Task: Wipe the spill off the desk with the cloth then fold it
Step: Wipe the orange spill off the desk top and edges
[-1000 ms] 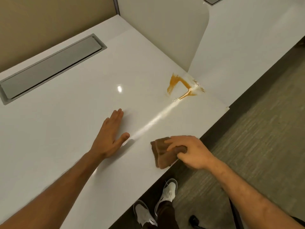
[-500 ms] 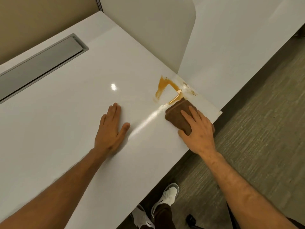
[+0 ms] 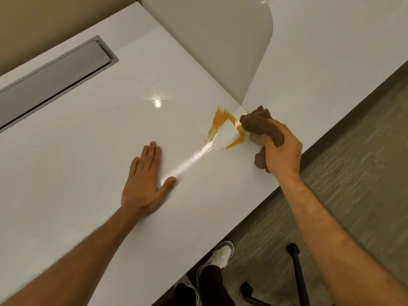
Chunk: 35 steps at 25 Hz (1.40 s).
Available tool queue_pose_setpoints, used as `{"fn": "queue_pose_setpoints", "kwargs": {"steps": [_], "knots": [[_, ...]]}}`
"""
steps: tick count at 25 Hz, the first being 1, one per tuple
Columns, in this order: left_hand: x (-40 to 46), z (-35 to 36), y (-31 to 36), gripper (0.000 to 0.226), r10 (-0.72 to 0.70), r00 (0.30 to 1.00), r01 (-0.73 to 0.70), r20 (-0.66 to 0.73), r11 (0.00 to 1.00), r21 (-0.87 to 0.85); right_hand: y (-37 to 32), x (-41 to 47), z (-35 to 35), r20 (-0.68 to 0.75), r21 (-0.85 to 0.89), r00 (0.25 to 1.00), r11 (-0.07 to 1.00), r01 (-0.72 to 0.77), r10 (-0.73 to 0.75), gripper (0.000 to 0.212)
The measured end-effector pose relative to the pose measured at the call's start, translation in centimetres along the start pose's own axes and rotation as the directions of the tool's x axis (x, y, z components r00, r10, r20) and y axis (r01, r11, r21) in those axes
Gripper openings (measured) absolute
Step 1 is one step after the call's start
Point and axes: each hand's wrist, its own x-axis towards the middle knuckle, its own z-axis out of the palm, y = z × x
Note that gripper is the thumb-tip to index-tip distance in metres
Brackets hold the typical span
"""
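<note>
Lifted since before, right hand (image 3: 281, 151) grips bunched cloth (image 3: 260, 127).

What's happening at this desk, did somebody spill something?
Yes. A person is cleaning an orange spill off a white desk. The right hand grips a bunched brown cloth at the spill's right edge, close to the divider panel. The left hand lies flat on the desk. Most of the spill is not yet wiped.

Bunched brown cloth (image 3: 262, 127) beside orange spill (image 3: 223, 121) on white desk (image 3: 88, 151)
</note>
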Motion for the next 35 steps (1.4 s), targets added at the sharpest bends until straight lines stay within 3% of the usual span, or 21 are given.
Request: {"fn": "queue_pose_setpoints", "kwargs": {"steps": [3,7,9,13,25,30,35], "knots": [[0.1,0.2,-0.1,0.091,0.005,1.000,-0.005,-0.009,1.000,0.021,-0.8,4.2,0.3,0.141,0.008,0.989,0.999,0.046,-0.047,0.049],[0.2,0.4,-0.2,0.093,0.011,1.000,-0.010,-0.023,0.999,0.046,0.2,6.6,2.3,0.332,-0.275,0.941,0.948,0.159,-0.062,0.055],[0.2,0.6,-0.3,0.093,0.011,1.000,-0.010,-0.025,0.999,0.042,0.6,7.1,2.9,0.375,-0.362,0.926,0.913,0.190,-0.044,0.057],[0.2,0.5,-0.2,0.092,0.012,1.000,-0.011,-0.014,0.999,0.046,1.2,7.7,2.5,0.434,-0.359,0.900,0.908,0.216,-0.043,0.055],[0.2,0.5,-0.2,0.090,0.023,1.000,-0.023,-0.019,0.999,0.043,6.3,1.6,-4.2,0.323,-0.394,0.946,0.906,0.156,-0.022,0.050],[0.1,0.4,-0.3,0.089,0.028,1.000,-0.027,-0.009,0.999,0.045,7.3,-1.6,-6.2,0.301,-0.368,0.942,0.894,0.256,-0.147,0.052],[0.1,0.2,-0.1,0.089,0.031,1.000,-0.031,-0.004,0.998,0.053,5.9,-4.4,-8.3,0.222,-0.576,0.975,0.809,0.118,0.017,0.050]]}}
